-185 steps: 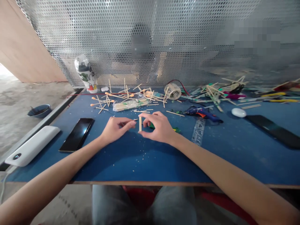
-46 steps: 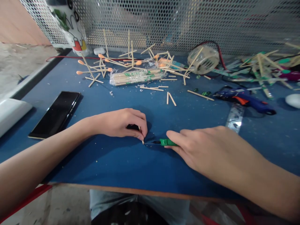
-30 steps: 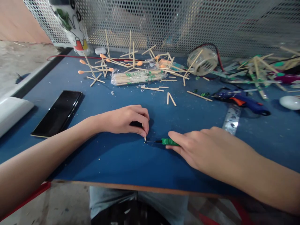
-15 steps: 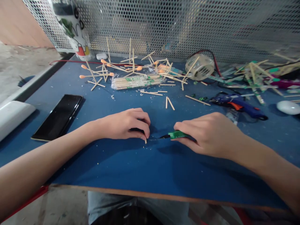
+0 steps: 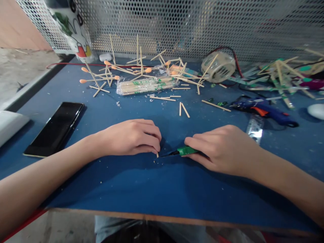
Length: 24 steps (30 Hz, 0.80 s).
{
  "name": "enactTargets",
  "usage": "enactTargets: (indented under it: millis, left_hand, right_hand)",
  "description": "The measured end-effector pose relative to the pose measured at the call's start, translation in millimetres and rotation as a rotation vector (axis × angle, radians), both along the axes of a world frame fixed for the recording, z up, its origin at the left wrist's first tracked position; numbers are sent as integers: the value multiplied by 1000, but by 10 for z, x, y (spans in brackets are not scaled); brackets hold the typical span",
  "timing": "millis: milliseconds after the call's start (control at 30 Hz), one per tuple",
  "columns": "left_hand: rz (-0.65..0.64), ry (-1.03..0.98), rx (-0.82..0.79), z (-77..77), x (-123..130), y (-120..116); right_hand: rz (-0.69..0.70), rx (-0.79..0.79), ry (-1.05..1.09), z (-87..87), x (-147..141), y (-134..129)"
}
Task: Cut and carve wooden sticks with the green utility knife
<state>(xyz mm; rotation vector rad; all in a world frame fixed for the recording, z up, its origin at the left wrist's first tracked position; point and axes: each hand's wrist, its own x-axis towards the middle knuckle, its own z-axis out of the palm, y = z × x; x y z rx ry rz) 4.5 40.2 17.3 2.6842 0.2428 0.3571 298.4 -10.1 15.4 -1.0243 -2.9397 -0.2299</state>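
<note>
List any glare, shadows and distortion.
Head view: glare whitens part of the shiny, pale strip; head view: soft shadows lie below the bare left hand and right hand on the blue tabletop; head view: the white, cartoon-printed cylindrical bottle leans, probably wide-angle distortion.

Fairly dim light is falling on the bench (image 5: 152, 192), soft shadows pooling beneath the hands (image 5: 134, 136). Beyond them, rightward, a shiny strip (image 5: 255, 129) is throwing glare; far left, wide-angle distortion is stretching the bottle (image 5: 73, 32). The thin blade (image 5: 166, 155) between the hands is blurring, its tip being hard to tell.
</note>
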Motion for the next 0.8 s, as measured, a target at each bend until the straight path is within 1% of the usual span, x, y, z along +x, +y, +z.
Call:
enactTargets:
  millis: [200,433,800]
  left_hand:
    - [7,7,22,6,-8,-10]
    - [10,13,41,-2,-1,0]
    - [10,20,51,-8,-5,1]
  right_hand:
    - [-23,-5,9,-27,-13,-31]
    - [-47,-42,-25,16,-46,-52]
    - [-28,-46,-22,16,-28,-33]
